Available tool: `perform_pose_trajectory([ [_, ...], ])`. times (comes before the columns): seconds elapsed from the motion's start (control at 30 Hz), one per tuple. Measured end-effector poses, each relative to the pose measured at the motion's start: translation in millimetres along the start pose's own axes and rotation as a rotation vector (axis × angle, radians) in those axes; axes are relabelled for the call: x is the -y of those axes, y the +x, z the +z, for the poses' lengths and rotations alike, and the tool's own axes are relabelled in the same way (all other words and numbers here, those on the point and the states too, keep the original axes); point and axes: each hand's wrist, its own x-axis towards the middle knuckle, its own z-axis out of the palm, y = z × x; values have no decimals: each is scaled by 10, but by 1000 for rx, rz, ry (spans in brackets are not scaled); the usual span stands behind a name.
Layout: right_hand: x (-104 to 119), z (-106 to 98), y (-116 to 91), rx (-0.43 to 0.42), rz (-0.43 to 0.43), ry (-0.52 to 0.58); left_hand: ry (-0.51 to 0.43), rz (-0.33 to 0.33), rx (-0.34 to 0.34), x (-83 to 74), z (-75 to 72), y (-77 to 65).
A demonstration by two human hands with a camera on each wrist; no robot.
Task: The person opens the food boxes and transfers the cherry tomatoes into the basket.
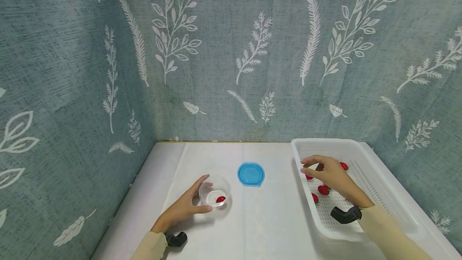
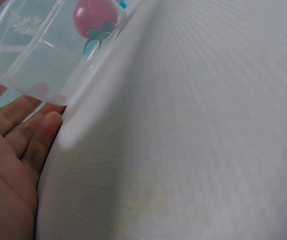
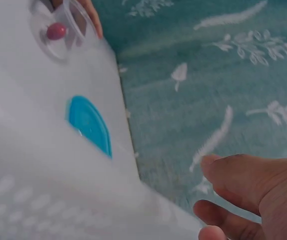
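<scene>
My left hand point(image 1: 185, 206) curves around a clear plastic cup point(image 1: 215, 181) on the white table, thumb on the near side and fingers on the far side. Inside the cup lies one cherry tomato point(image 1: 221, 199), smooth and red with a green leafy top point(image 2: 101, 36). Over the left rim of a white basket point(image 1: 314, 222) hovers my right hand point(image 1: 330, 173), thumb and fingers apart with nothing seen between them. Below that hand, several more cherry tomatoes point(image 1: 323, 189) lie on the perforated basket floor.
A blue lid point(image 1: 251, 174) lies flat on the white table point(image 1: 267, 220) between the cup and the basket. Patterned green-grey cloth point(image 1: 223, 63) rises behind the table and along both sides. The basket's raised rim borders the right part of the table.
</scene>
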Motion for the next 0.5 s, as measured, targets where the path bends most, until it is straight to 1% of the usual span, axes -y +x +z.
perform_pose_trajectory([
  [0.2,167,170,116,52,-69,-14,12,8,-14,-14,4,4],
  [0.4,287,354,197,96,-96,-22,8,7,-13,-6,7,4],
  [0.5,338,452,226,118,-127,-25,8,1,-12,6,9,0],
])
